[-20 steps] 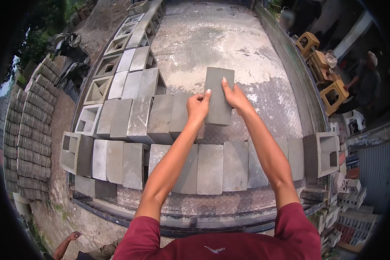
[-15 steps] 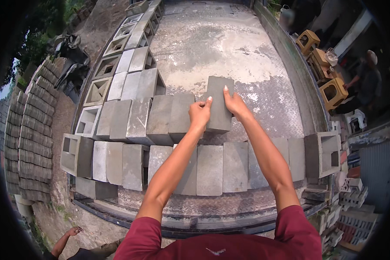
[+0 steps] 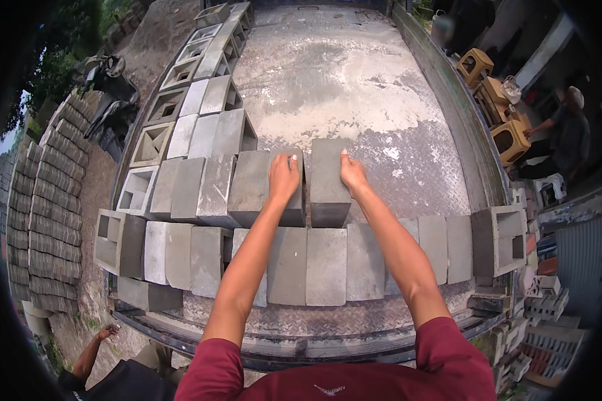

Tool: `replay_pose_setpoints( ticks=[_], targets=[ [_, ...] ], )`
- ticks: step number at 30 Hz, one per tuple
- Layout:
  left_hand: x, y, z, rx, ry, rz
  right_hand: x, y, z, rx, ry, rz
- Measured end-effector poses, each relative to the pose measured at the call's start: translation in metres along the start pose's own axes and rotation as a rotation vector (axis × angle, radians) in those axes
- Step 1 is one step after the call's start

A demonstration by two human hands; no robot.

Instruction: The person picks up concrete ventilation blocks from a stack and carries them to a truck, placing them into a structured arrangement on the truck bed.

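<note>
Front row of blocks (image 3: 326,267), then left hand (image 3: 285,176) and right hand (image 3: 353,174), apart, the right one at a grey block (image 3: 329,175).
Grey block stands just beyond that row, over the metal bed (image 3: 408,167), base hidden, narrow gap to its left neighbour (image 3: 296,214). Right thumb lies on its top right edge, fingers hidden; cannot tell the grip. Left hand, fingers curled, is over the neighbour, contact unclear. Farther off, hollow blocks (image 3: 135,190) line the bed's left side.
</note>
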State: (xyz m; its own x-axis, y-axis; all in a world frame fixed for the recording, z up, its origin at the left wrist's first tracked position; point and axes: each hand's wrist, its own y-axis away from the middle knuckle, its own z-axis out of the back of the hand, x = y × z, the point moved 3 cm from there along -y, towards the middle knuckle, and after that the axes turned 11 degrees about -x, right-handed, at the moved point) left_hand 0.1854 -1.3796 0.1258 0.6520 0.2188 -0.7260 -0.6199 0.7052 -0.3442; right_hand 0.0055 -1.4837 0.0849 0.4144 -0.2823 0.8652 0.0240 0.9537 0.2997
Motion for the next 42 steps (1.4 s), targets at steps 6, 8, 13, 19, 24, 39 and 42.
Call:
replay_pose_setpoints(
  ticks=[6,8,13,19,24,39,42],
  targets=[
    [-0.004,0.01,-0.009,0.11,-0.071,-0.167,-0.027,-0.012,-0.02,-0.08,0.052,0.003],
    [0.0,0.021,-0.007,0.178,-0.144,-0.177,-0.02,-0.003,-0.021,-0.012,0.027,-0.005],
    [-0.014,0.022,-0.008,0.352,-0.342,-0.259,-0.008,0.003,-0.021,0.033,0.053,0.027],
    [-0.016,0.022,-0.008,0.394,-0.376,-0.268,-0.011,0.008,-0.021,0.06,0.063,0.097],
    [-0.017,0.022,-0.009,0.452,-0.43,-0.278,-0.011,0.012,-0.021,0.068,0.059,0.074],
    [-0.016,0.032,0.003,0.464,-0.393,-0.339,-0.036,0.016,-0.024,0.006,0.046,0.121],
    [-0.005,0.043,0.018,0.388,-0.349,-0.332,-0.012,0.046,-0.009,-0.017,0.161,0.268]
  ],
)
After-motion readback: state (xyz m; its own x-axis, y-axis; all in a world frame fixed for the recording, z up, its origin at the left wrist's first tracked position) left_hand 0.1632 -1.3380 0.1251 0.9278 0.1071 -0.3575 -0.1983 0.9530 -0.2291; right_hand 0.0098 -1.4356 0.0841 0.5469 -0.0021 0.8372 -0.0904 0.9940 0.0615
